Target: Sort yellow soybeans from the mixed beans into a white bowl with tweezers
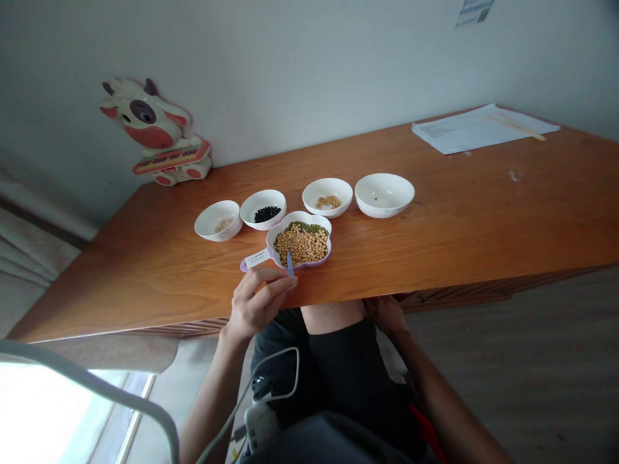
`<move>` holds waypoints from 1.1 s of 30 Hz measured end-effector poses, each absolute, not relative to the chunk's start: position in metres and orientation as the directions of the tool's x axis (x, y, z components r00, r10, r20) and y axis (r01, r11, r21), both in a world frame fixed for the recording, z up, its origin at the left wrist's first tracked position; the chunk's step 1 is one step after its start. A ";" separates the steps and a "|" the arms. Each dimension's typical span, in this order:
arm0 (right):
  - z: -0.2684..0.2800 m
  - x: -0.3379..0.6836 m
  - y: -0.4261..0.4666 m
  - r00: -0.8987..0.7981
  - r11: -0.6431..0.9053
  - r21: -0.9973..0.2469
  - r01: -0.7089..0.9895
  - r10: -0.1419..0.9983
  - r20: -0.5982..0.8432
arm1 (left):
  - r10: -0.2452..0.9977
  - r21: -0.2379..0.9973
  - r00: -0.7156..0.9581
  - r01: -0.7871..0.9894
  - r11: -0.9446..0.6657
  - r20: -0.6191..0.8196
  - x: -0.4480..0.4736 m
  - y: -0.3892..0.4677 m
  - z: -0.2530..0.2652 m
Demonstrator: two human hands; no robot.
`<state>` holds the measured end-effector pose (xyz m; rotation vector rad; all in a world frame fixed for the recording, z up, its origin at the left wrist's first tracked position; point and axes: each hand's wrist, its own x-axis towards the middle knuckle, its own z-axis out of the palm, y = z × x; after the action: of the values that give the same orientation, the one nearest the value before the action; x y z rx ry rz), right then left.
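Note:
My left hand (258, 296) is closed on slim, pointed, pale purple tweezers (290, 263). Their tip reaches into a cloud-shaped dish (329, 252) with a purple rim and a labelled handle. Tan soybeans (304, 243) fill most of that dish, and green beans (308, 227) lie along its far side. Beside my knee, below the table edge, is my right hand (387, 314); its fingers are partly hidden, so their pose is unclear.
Behind the dish stand white bowls: one with pale grains (203, 227), one with black beans (267, 213), one with some soybeans (329, 202), and one with a dark speck (384, 205). A cow toy (159, 138) and papers (454, 133) sit farther back. A cable (116, 394) crosses lower left.

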<state>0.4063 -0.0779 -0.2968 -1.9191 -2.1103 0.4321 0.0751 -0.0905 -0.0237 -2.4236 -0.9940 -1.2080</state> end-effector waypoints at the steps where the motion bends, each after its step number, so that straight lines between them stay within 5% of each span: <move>1: -0.294 0.408 -0.082 -0.100 0.098 -0.395 0.913 0.995 0.017 | 0.465 0.072 0.420 0.677 -0.733 0.780 0.075 -0.090 -0.024; 7: -0.242 0.428 -0.119 -0.124 0.283 -0.469 0.837 0.932 0.341 | 0.458 0.082 0.409 0.669 -0.738 0.789 0.075 -0.091 -0.024; 15: -0.068 0.371 -0.141 -0.259 0.731 -0.413 0.544 0.614 0.746 | 0.471 0.043 0.494 0.655 -0.754 0.731 0.069 -0.091 -0.029; 20: -0.019 0.308 -0.097 -0.266 0.665 -0.412 0.622 0.675 0.689 | 0.475 0.062 0.496 0.642 -0.765 0.726 0.074 -0.095 -0.017; 33: -0.021 0.287 -0.062 -0.370 0.777 -0.328 0.537 0.566 0.736 | 0.529 0.138 0.380 0.700 -0.701 0.759 0.070 -0.089 -0.015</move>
<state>0.2866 -0.0617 -0.0215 -0.8239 -2.0451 0.0398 0.0696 -0.0891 -0.0152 -2.4321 -1.0995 -1.2202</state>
